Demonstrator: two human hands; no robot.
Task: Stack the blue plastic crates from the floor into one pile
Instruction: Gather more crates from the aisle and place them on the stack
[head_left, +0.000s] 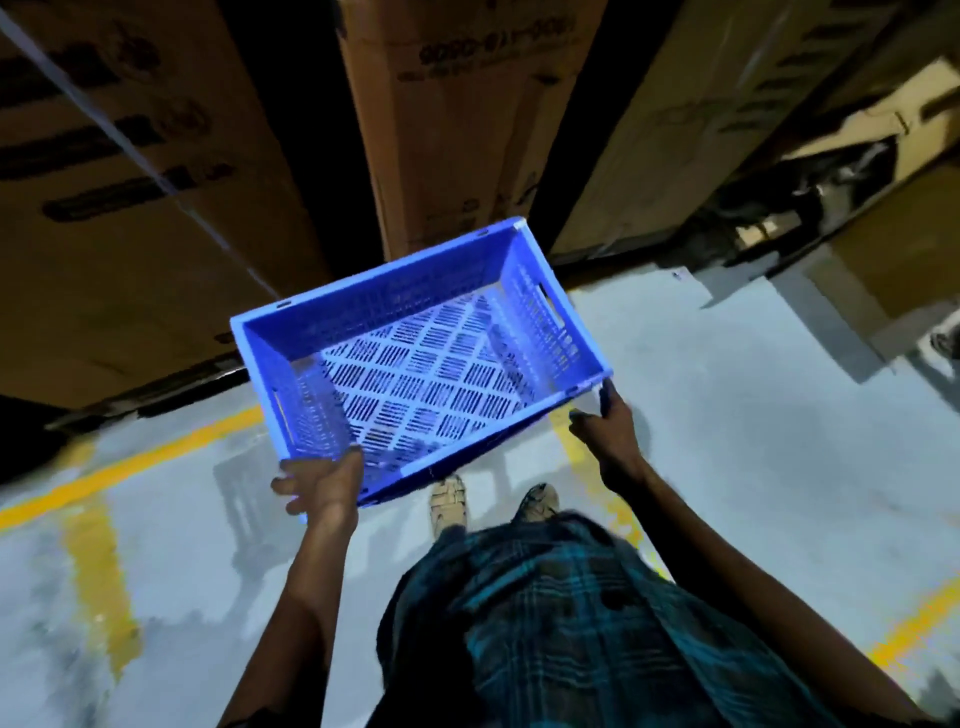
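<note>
Left to right: tall cardboard boxes (130, 171) stand along the far side, a gap, then another box (457, 114) dead ahead and more on the right. Yellow lines (93, 566) cross the grey floor (753, 415) on both sides of me.

My left hand (324, 486) is clamped on the near-left corner of the blue crate (415, 358), thumb over the rim inside, fingers curled under the outer wall.

Crate is held in the air in front of me, above the floor, open side up, empty, slotted bottom visible. Long axis runs lower-left to upper-right in the head view, so it sits skewed to my body, its short handle-slot ends facing left and right. It tilts slightly, left end lower in the frame.

My right hand (605, 421) is closed on the near-right corner, fingers wrapped round the vertical edge just under the rim.

Below the crate: my two sandalled feet (449, 501) and checked cloth (571, 613).
</note>
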